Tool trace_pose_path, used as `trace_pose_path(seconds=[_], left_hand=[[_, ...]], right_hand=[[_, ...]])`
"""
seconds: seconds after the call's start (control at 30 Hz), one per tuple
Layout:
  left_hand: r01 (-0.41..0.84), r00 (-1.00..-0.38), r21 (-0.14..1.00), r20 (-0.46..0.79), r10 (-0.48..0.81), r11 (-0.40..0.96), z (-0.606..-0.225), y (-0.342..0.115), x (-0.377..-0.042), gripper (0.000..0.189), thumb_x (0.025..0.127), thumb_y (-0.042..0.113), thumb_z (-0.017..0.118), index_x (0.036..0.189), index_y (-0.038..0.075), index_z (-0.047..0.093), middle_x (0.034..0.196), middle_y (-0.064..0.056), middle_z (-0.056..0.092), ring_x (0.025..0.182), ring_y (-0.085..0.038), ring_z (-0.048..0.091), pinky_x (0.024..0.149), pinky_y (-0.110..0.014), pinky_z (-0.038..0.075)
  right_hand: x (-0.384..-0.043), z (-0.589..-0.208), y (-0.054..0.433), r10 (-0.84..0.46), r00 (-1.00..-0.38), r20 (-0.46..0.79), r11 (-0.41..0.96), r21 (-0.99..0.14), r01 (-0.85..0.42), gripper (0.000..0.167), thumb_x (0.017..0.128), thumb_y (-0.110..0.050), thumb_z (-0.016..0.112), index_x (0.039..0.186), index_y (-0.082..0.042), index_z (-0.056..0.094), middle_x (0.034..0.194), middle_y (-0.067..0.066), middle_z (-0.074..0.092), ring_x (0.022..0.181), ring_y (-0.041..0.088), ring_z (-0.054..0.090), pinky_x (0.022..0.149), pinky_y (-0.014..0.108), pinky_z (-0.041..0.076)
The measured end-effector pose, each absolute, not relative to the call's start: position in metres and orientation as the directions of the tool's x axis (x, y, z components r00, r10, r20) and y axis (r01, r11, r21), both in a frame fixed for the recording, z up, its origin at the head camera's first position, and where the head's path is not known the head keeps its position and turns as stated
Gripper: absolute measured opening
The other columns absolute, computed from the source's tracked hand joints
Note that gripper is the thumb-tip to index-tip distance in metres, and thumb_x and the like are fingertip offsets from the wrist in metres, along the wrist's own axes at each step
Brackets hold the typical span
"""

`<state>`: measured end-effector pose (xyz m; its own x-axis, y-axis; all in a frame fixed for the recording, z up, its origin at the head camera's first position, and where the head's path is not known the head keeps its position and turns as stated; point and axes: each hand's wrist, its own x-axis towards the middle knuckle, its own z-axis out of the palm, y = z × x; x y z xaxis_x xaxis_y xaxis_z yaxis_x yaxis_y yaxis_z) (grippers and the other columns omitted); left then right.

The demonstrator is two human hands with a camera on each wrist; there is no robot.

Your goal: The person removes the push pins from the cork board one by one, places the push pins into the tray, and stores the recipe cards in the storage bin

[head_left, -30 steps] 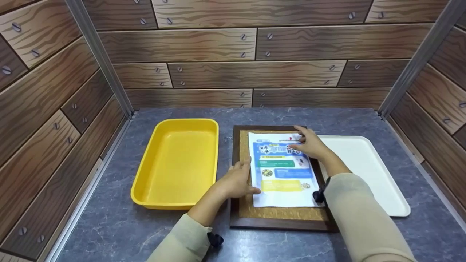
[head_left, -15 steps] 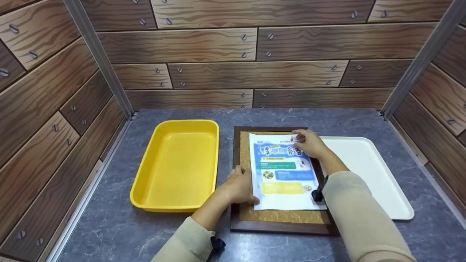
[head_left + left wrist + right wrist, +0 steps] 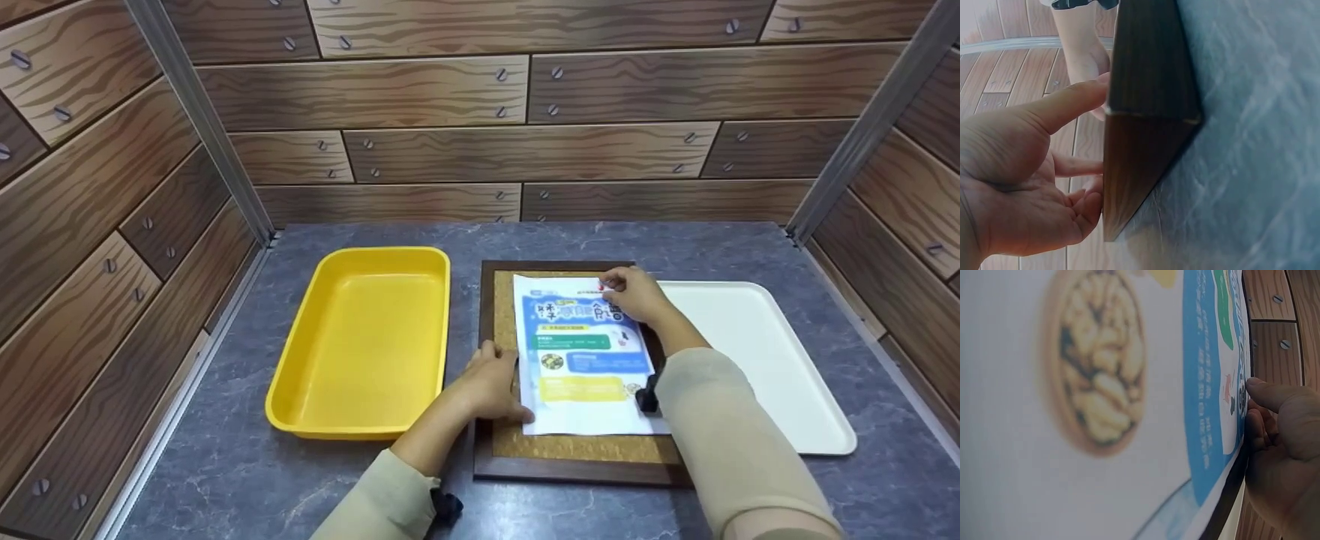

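Note:
A printed poster sheet (image 3: 577,412) with blue, green and yellow blocks lies on a cork board (image 3: 585,446) with a dark wooden frame (image 3: 585,471). My left hand (image 3: 486,386) rests at the board's left side, its thumb on the sheet's lower left edge and its fingers farther up. In the left wrist view, the thumb and fingers (image 3: 1081,166) reach over the frame's edge. My right hand (image 3: 637,294) touches the sheet's upper right corner with thumb and bent fingers. In the right wrist view, the sheet's edge hides part of its fingertips.
A deep yellow tray (image 3: 367,337) stands left of the board. A flat white tray (image 3: 757,360) lies to its right, partly behind the right arm. Wood-pattern walls (image 3: 525,154) enclose the grey marbled table (image 3: 225,450) on the left, back and right.
My right thumb and fingers have come closer together at the sheet's upper right corner. My left hand has shifted slightly toward me along the sheet's left edge.

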<state>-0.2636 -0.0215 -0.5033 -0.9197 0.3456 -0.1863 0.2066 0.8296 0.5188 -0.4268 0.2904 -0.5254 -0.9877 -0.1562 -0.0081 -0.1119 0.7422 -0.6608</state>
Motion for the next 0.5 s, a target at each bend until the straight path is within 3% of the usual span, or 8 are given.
trace_pose_path(seconds=[0.1,0.3,0.4,0.5], left_hand=[[0.217,-0.914,0.538,-0.182,0.363,0.814,-0.5032,-0.0215,-0.2640,0.110,0.073,0.035,0.102,0.162,0.004,0.045,0.150,-0.021,0.048,0.137,-0.037,0.049,0.118,-0.050,0.048],[0.266,-0.886,0.588,-0.164,0.435,0.764,-0.5028,-0.0210,-0.2658,0.110,0.074,0.025,0.101,0.164,0.003,0.040,0.157,-0.018,0.060,0.149,-0.036,0.051,0.131,-0.051,0.034],[0.266,-0.872,0.639,-0.160,0.463,0.722,-0.5038,-0.0210,-0.2670,0.108,0.076,0.018,0.099,0.164,0.000,0.038,0.145,-0.014,0.070,0.139,-0.030,0.061,0.127,-0.044,0.042],[0.249,-0.865,0.694,-0.154,0.478,0.675,-0.5050,-0.0218,-0.2677,0.105,0.078,0.009,0.095,0.164,-0.002,0.035,0.128,-0.010,0.076,0.117,-0.021,0.070,0.107,-0.037,0.056]], right_hand=[[-0.4269,-0.5247,0.2894,-0.148,-0.989,-0.009,0.743,-0.661,-0.105,0.032,0.106,-0.008,0.065,0.136,0.001,0.068,0.126,0.022,0.061,0.115,0.033,0.060,0.105,0.047,0.050],[-0.4269,-0.5268,0.2907,-0.126,-0.992,-0.009,0.738,-0.669,-0.087,0.029,0.106,-0.008,0.063,0.133,0.001,0.070,0.124,0.021,0.061,0.113,0.032,0.060,0.104,0.045,0.051],[-0.4274,-0.5275,0.2907,-0.122,-0.992,-0.012,0.739,-0.669,-0.083,0.030,0.106,-0.008,0.063,0.134,0.000,0.070,0.126,0.020,0.062,0.114,0.031,0.060,0.105,0.045,0.050],[-0.4280,-0.5276,0.2896,-0.118,-0.993,-0.016,0.735,-0.674,-0.076,0.030,0.107,-0.009,0.064,0.134,-0.001,0.070,0.127,0.020,0.062,0.114,0.031,0.059,0.104,0.044,0.050]])
